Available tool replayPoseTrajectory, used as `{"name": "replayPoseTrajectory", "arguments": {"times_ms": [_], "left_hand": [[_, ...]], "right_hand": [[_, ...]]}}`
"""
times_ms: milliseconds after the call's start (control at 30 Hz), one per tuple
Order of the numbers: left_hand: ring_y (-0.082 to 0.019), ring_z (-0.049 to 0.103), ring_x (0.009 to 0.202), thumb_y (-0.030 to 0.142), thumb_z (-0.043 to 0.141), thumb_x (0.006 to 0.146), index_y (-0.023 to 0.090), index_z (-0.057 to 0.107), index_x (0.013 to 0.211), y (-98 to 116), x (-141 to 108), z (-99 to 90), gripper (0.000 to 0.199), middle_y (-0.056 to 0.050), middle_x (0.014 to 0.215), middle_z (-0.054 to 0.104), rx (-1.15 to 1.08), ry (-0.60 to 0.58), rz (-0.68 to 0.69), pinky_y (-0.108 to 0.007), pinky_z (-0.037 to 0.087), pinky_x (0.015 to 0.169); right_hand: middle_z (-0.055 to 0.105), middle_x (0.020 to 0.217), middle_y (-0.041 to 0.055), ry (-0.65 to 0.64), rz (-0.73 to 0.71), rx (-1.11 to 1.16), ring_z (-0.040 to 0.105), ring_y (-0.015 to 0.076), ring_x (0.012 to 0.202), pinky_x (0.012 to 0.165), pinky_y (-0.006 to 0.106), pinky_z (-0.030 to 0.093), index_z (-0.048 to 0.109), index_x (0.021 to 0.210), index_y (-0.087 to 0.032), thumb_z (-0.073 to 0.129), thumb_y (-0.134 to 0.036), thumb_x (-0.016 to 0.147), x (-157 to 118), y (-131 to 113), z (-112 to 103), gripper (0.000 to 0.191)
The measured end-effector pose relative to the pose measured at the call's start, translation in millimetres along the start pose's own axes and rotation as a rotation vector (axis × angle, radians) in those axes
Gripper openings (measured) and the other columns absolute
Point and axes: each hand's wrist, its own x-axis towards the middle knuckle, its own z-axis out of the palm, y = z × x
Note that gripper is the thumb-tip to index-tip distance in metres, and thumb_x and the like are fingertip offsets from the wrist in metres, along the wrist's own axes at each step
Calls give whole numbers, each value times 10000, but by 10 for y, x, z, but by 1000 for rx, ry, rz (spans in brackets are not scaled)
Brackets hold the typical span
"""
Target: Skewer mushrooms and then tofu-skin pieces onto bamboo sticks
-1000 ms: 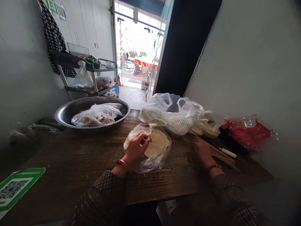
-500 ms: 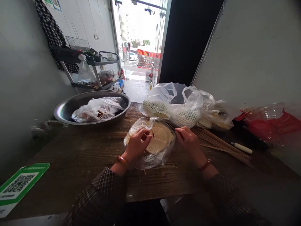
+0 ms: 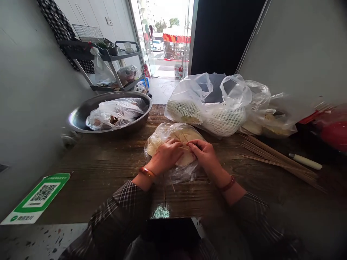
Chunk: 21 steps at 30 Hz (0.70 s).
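A clear plastic bag [image 3: 158, 134] lies open on the wooden table, with pale, round flat sheets [image 3: 199, 135] inside it. Over the sheets, my left hand [image 3: 168, 153] has its fingers bent and close together; what they hold, if anything, is hidden. My right hand [image 3: 204, 153] meets it from the right, thumb and fingertips pinched. A thin stick [image 3: 185, 138], which looks like a skewer, pokes up from that pinch. The fingertips of both hands are close together above the bag.
A steel basin [image 3: 77, 122] holding a bagged item stands back left. White bags with net-wrapped produce [image 3: 226, 121] stand back right. Wooden skewers [image 3: 271, 157] and a pale-handled knife [image 3: 306, 161] lie at right. A green QR card [image 3: 40, 196] lies front left.
My right hand has moved left, from the bag's right edge to beside my left hand. My left hand has turned, its fingers now closer together. The camera view has shifted.
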Motion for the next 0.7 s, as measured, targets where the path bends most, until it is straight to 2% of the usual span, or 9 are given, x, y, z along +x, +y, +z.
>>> {"name": "replayPoseTrajectory", "arguments": {"times_ms": [100, 200, 333, 467, 700], "left_hand": [[-269, 653, 975, 232, 584, 897, 165, 693, 1003, 99, 109, 13, 167, -124, 1021, 689, 176, -161, 8, -409, 527, 881], [-262, 642, 884, 201, 581, 880, 147, 683, 1051, 151, 173, 64, 206, -140, 998, 674, 235, -221, -23, -390, 524, 792], [-270, 627, 906, 191, 550, 896, 164, 659, 1116, 145, 143, 97, 247, -135, 1026, 665, 276, -199, -31, -389, 504, 778], [-282, 608, 964, 190, 557, 893, 179, 671, 1048, 119, 86, 77, 193, -122, 989, 654, 301, -158, 10, -411, 493, 847], [-254, 612, 936, 136, 518, 881, 172, 687, 878, 76, 74, 42, 173, -117, 992, 622, 224, -181, -31, -387, 504, 831]], "right_hand": [[559, 572, -49, 47, 12, 2, 446, 83, 461, 456, 237, 339, 726, 855, -158, 721, -479, 776, 53, 67, -19, 330], [550, 560, -54, 76, 20, 15, 432, 86, 462, 454, 242, 321, 728, 844, -158, 736, -497, 747, 92, 88, -28, 353], [546, 562, -58, 96, 32, 59, 420, 82, 462, 451, 240, 309, 729, 858, -158, 732, -483, 742, 105, 67, -36, 345], [563, 594, -53, 105, 40, 68, 422, 77, 475, 462, 238, 323, 728, 862, -161, 734, -484, 739, 101, 56, -51, 346], [570, 626, -51, 81, 54, 96, 424, 62, 473, 457, 228, 316, 737, 890, -159, 763, -479, 737, 76, 43, -104, 356]]}}
